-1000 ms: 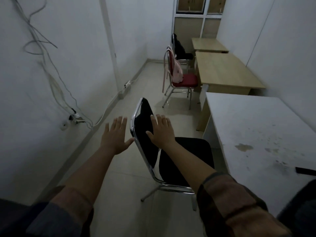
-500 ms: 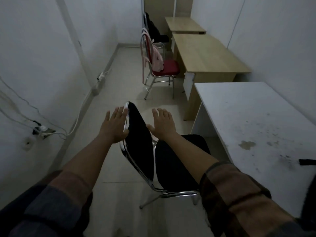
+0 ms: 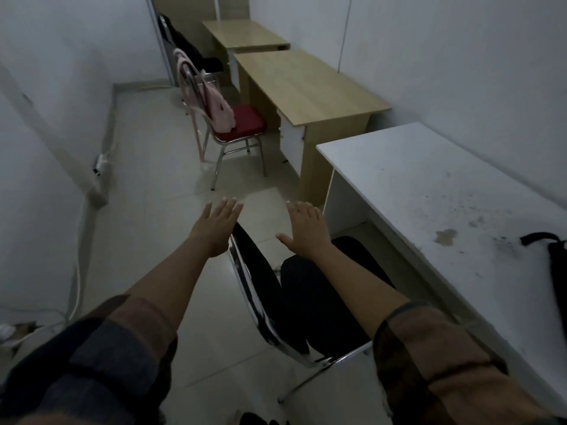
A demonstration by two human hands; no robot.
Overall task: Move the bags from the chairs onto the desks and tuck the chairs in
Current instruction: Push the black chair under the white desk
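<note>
The black chair (image 3: 294,289) stands angled beside the white table (image 3: 429,191), its seat partly under the table's edge and its backrest leaning toward us. Compared with a second ago, the seat sits closer in under the tabletop, so we judge the tuck of this chair is under way but not finished. Our left hand (image 3: 216,228) lies flat with straight fingers at the outer side of the backrest's top; our right hand (image 3: 305,230) is spread flat over the inner side, and neither curls round the frame. Whether the palms actually press the backrest we cannot tell.

A black bag (image 3: 552,271) rests on the white table at the right edge of the view, so this chair's bag seems done.

Farther on, a red chair (image 3: 242,124) stands pulled out from the wooden table (image 3: 322,90) with a pink bag (image 3: 219,110) hanging on its back. Beyond it, a dark chair (image 3: 178,41) holds something dark, near a second wooden table (image 3: 245,35). Those two remain to do.
</note>
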